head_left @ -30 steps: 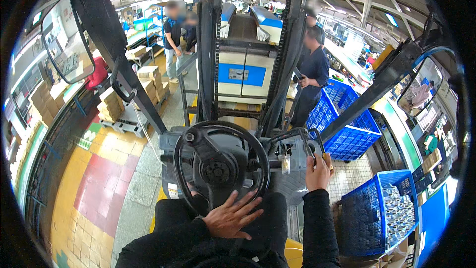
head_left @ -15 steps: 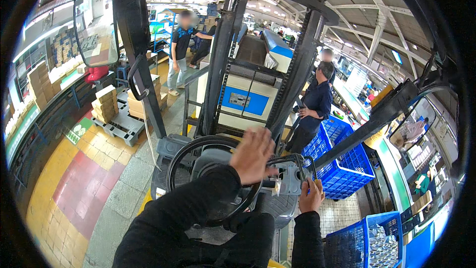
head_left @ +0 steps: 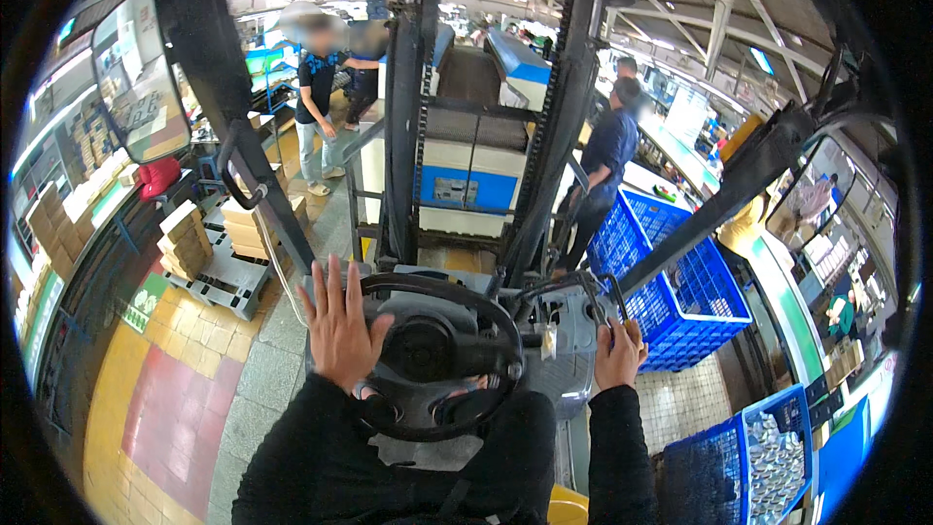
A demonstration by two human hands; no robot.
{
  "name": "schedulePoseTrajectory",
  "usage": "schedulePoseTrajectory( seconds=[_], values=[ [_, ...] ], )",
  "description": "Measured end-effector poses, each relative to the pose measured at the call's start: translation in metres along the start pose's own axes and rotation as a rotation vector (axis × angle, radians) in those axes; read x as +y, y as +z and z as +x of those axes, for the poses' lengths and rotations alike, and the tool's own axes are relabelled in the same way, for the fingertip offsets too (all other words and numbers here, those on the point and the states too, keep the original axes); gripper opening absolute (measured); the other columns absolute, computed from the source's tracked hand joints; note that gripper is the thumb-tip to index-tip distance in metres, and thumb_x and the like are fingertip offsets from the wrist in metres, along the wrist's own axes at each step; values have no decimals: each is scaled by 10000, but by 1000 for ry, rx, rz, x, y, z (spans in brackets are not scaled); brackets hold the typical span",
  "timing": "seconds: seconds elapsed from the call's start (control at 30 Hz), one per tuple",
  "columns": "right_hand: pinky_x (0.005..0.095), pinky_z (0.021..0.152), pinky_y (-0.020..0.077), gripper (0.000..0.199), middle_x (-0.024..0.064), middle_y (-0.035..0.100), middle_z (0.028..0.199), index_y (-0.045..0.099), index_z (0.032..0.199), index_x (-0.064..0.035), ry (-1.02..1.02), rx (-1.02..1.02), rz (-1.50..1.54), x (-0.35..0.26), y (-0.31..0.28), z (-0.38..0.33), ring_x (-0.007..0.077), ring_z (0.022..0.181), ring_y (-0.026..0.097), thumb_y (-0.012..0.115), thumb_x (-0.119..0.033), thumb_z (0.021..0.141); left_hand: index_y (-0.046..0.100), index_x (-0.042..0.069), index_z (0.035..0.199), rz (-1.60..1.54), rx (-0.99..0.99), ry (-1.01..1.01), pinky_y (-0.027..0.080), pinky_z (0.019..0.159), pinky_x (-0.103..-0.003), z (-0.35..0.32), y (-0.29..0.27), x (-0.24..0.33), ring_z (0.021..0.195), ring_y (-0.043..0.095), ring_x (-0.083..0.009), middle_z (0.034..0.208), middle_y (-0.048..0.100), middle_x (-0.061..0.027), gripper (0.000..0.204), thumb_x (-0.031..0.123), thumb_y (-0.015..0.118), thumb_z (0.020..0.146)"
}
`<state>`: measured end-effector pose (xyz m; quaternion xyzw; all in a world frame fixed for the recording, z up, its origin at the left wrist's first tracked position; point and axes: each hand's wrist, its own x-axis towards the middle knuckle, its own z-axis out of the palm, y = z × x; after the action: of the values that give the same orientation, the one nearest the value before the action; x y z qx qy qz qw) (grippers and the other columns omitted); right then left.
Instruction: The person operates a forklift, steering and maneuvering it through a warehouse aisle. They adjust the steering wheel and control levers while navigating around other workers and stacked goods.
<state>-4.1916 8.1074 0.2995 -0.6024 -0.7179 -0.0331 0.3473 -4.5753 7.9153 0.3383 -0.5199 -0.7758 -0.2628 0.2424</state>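
A black steering wheel sits in front of me, with a dark hub at its middle. My left hand is spread flat against the left side of its rim, fingers stretched upward and thumb out to the side. On the right my right hand is closed around a control lever of the forklift, its knob mostly hidden in the fingers. Past the wheel rises the forklift mast with its chains. Beyond the mast stands a white-and-blue machine with a dark belt on top.
Two people stand by the right of the mast, near a person's dark sleeve. Blue crates are at my right, one below holding metal parts. A grey pallet with cartons lies left; a person in jeans stands beyond it.
My left hand has moved from the wheel's upper right across to its left side. My right hand stays on the lever. The view has shifted, and the mast now looks more upright.
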Motion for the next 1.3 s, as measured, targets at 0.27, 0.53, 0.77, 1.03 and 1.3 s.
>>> schedulePoseTrajectory(
  seconds=[0.27, 0.53, 0.77, 1.03, 1.3],
  values=[
    [653, 1128, 198, 346, 153, 701, 1198, 707, 1199, -121, 29, 22, 12, -23, 45, 50, 336, 1393, 457, 572, -373, 1005, 472, 103, 1499, -394, -490, 468, 108, 1120, -779, -57, 41, 66, 1526, 141, -496, 1647, 199, -257, 842, 636, 652, 872],
    [666, 1100, 217, 368, 162, 711, 1153, 708, 1185, -101, 16, -26, 11, -25, 75, 92, 341, 1395, 455, 577, -394, 1005, 361, 116, 1550, -570, -476, 442, 133, 1141, -762, -11, 96, 128, 1533, 109, -489, 1668, 140, -219, 899, 601, 690, 869],
    [695, 1155, 146, 313, 147, 616, 1348, 733, 1093, -71, -1, 4, -15, -43, 99, 114, 361, 1472, 341, 604, -340, 1001, 353, 138, 1572, -460, -547, 483, 111, 1154, -742, 10, 119, 103, 1555, 78, -442, 1681, 164, -176, 800, 613, 561, 962],
    [660, 1145, 216, 272, 135, 504, 1458, 739, 1098, -63, -27, 138, -105, -43, 126, 86, 422, 1479, 283, 695, -248, 904, 318, 124, 1585, -506, -481, 452, 111, 1159, -738, 40, 149, 97, 1560, 69, -426, 1686, 138, -183, 795, 517, 617, 963],
    [527, 1081, 372, 304, 166, 639, 1265, 694, 1150, -21, -49, 102, 85, -36, 157, 106, 407, 1280, 496, 675, -235, 935, 315, 76, 1565, -281, -527, 606, 156, 1174, -703, 73, 162, 43, 1536, 168, -453, 1646, 213, -244, 825, 482, 661, 935]
  ],
)
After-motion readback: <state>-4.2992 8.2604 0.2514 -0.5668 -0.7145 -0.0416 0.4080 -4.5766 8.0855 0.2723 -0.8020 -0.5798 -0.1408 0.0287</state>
